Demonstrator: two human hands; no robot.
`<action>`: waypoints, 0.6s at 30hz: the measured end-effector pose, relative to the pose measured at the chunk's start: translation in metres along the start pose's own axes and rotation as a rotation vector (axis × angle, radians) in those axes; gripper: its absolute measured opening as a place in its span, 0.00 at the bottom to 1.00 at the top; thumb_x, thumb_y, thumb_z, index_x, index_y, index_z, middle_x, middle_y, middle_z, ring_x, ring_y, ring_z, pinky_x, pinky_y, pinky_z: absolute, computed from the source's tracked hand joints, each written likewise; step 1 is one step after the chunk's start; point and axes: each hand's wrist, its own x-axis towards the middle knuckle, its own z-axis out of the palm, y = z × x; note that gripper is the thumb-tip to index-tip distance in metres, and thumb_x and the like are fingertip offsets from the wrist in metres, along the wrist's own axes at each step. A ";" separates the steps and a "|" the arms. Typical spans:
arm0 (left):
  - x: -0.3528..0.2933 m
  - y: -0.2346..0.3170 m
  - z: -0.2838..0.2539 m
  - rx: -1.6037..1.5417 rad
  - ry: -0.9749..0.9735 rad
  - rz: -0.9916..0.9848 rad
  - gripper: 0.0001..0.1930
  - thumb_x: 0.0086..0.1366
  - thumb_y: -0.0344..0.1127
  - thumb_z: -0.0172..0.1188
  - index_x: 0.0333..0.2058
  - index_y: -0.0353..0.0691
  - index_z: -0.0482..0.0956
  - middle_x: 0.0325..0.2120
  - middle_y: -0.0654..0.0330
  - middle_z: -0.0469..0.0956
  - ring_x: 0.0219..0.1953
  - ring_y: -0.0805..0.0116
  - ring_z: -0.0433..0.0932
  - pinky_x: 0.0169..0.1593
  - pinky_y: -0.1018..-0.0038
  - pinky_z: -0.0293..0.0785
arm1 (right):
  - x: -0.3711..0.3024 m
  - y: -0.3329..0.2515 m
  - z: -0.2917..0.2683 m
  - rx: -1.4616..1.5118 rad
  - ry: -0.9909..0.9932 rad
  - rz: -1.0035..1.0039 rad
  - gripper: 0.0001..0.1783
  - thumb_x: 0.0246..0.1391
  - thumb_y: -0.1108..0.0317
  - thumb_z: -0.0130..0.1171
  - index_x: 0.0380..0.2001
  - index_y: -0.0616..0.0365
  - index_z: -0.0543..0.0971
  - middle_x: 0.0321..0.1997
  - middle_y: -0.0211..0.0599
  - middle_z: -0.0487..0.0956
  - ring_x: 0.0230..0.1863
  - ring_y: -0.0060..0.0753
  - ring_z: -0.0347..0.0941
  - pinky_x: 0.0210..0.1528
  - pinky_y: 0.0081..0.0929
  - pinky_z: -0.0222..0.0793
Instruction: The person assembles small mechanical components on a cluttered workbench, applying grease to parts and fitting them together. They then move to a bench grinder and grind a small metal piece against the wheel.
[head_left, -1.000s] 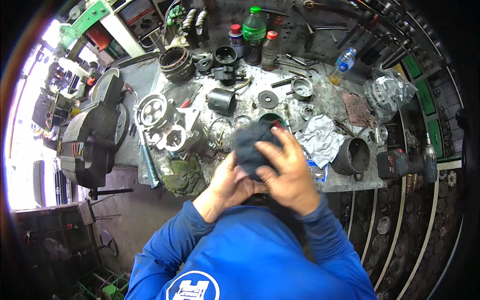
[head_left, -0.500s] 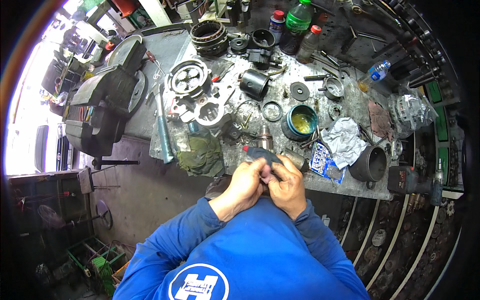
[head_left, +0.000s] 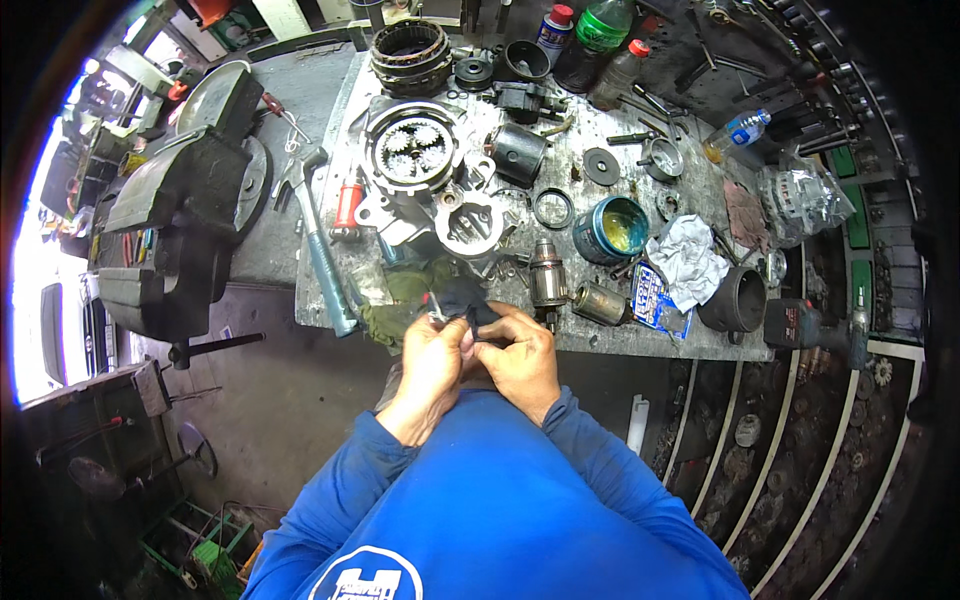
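Note:
My left hand (head_left: 430, 362) is closed, its fingertips pinching a small shiny piece with a red tip (head_left: 432, 303); its kind is unclear. A bunched dark cloth (head_left: 464, 298) is gripped in my right hand (head_left: 522, 358), its fingers bent around it. Both hands meet in front of the bench edge, thumbs close together. Just beyond them lies a crumpled green cloth (head_left: 385, 322). To their right, a metal shaft with a small gear (head_left: 547, 275) stands by a metal cylinder (head_left: 602, 303). A cast housing with gears inside (head_left: 408, 148) sits farther back.
A hammer (head_left: 318, 250) and a red cylinder (head_left: 347, 212) lie left of the housing. An open tub of yellowish grease (head_left: 618, 230), a white rag (head_left: 690, 262) and a dark ring (head_left: 738, 298) are at the right. A large vise (head_left: 165, 215) stands at the left; bottles (head_left: 600, 30) are behind.
Both hands have moved left with the dark cloth, now in front of the green cloth. The view has shifted, and the red cylinder beside the housing shows more fully.

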 end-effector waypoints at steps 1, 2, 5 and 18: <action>0.004 0.010 -0.012 0.157 0.058 0.130 0.09 0.74 0.25 0.56 0.31 0.39 0.77 0.23 0.64 0.77 0.20 0.76 0.71 0.24 0.78 0.70 | -0.001 -0.003 -0.001 0.041 0.036 0.155 0.12 0.52 0.71 0.76 0.39 0.64 0.88 0.52 0.50 0.86 0.44 0.35 0.86 0.46 0.30 0.81; 0.010 0.023 -0.026 0.302 0.136 0.189 0.08 0.73 0.24 0.58 0.31 0.39 0.77 0.23 0.63 0.78 0.19 0.76 0.72 0.24 0.78 0.69 | -0.002 -0.006 -0.002 0.113 0.052 0.238 0.12 0.52 0.71 0.77 0.39 0.64 0.88 0.51 0.48 0.86 0.42 0.31 0.85 0.45 0.29 0.81; 0.026 0.089 -0.080 0.244 0.127 0.408 0.05 0.71 0.21 0.60 0.34 0.38 0.80 0.23 0.65 0.79 0.21 0.77 0.75 0.25 0.77 0.72 | 0.007 -0.007 -0.036 0.009 0.375 0.193 0.21 0.54 0.74 0.76 0.51 0.64 0.83 0.52 0.45 0.84 0.48 0.28 0.81 0.39 0.29 0.82; 0.056 0.080 -0.075 1.757 -0.009 1.021 0.15 0.58 0.34 0.72 0.44 0.41 0.82 0.52 0.48 0.76 0.58 0.44 0.75 0.62 0.49 0.69 | 0.075 0.016 -0.033 -1.244 0.034 0.069 0.58 0.45 0.46 0.77 0.76 0.56 0.66 0.37 0.46 0.87 0.50 0.48 0.76 0.57 0.50 0.59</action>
